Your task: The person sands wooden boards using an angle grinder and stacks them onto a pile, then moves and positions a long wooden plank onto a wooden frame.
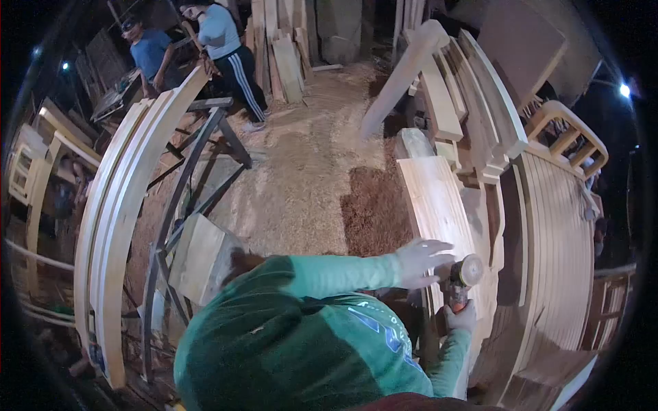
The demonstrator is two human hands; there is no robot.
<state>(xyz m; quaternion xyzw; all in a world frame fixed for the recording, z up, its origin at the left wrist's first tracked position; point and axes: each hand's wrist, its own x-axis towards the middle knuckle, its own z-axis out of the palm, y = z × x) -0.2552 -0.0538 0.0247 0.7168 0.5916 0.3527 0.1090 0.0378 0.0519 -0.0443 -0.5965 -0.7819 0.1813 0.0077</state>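
My right hand is wrapped around the body of an angle grinder. Its round sanding disc faces up, over a long pale wooden board. Beside the disc, my left hand has its fingers stretched out above the board's left side, with nothing held in it. Both arms are in green sleeves. The board runs away from me, its far end resting near a wooden block.
Long curved beams lie on a metal stand at left. More timbers are stacked at right, near a slatted wooden panel. Sawdust covers the floor. Two people are at the back left.
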